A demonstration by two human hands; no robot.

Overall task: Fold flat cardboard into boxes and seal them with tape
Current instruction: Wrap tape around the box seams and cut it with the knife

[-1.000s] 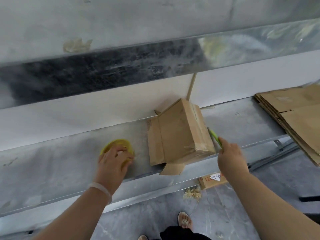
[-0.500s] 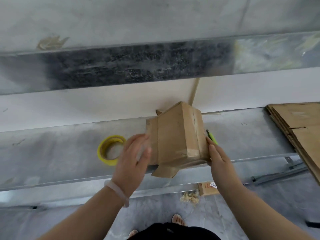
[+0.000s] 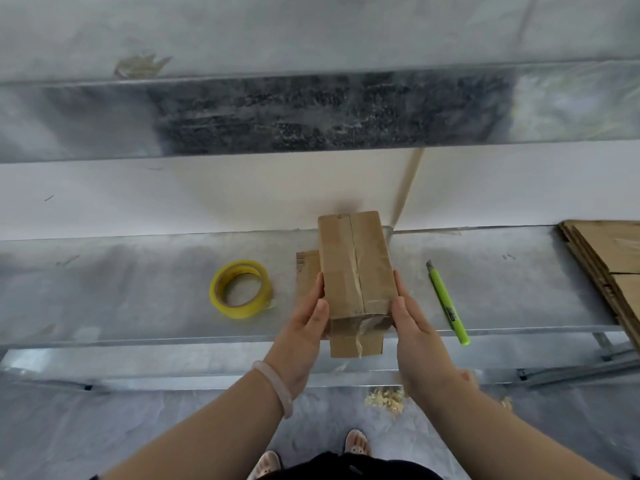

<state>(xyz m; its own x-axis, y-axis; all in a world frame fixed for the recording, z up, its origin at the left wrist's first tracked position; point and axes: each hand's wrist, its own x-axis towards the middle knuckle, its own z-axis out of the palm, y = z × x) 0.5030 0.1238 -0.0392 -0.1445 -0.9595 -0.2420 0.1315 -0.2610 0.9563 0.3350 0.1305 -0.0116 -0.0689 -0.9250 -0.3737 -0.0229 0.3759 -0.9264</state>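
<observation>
A small brown cardboard box (image 3: 353, 268) lies on the metal bench (image 3: 121, 289), its top seam covered with clear tape and its near flaps hanging over the front edge. My left hand (image 3: 304, 327) presses straight fingers against the box's left side. My right hand (image 3: 412, 327) presses the right side the same way. A yellow tape roll (image 3: 240, 289) lies flat to the left of the box. A green utility knife (image 3: 446, 303) lies to its right.
A stack of flat cardboard sheets (image 3: 609, 258) sits at the bench's right end. A white wall panel (image 3: 173, 195) rises just behind the box. Below the bench edge are the grey floor, wood shavings (image 3: 384, 400) and my feet.
My left hand left the tape roll and my right hand set down the green knife. Both hands moved onto the box, which turned so its taped seam faces up.
</observation>
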